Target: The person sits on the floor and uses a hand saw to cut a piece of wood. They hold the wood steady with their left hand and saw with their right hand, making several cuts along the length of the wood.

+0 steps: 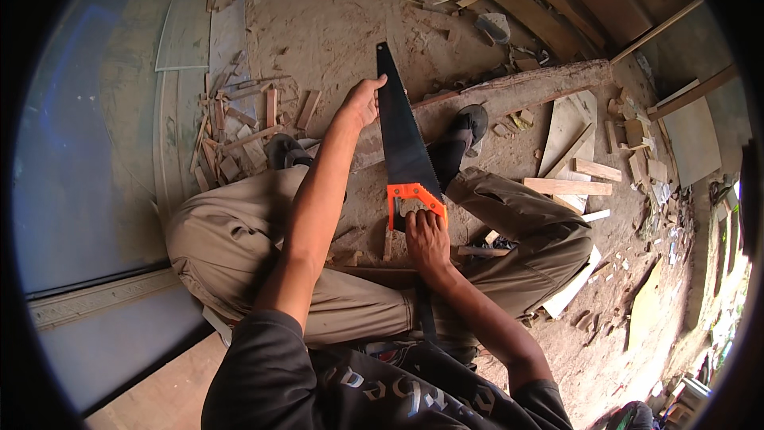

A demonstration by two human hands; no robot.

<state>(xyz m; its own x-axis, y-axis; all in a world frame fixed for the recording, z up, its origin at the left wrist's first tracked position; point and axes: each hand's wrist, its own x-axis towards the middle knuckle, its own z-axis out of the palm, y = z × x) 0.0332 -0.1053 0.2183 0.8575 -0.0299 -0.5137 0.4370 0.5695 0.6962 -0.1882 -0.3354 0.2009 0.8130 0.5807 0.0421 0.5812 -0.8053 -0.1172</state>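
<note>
A hand saw [407,146] with a dark blade and an orange handle is held up between my knees, its narrow tip pointing away from me. My right hand [428,237] is closed around the orange handle, fingers through its opening. Farther out, my left hand [365,101] grips the blade's left edge near the tip, with the thumb lying on the flat face. The toothed edge faces right. Beneath the saw, a long rough log [525,89] lies across the ground between my feet.
Wood offcuts [239,123] are piled left of my left foot. More cut pieces [567,186] lie right of my right knee. Long boards [525,8] lean at the far right. A large bluish-grey panel [87,143] stands along my left. The ground is brown dirt.
</note>
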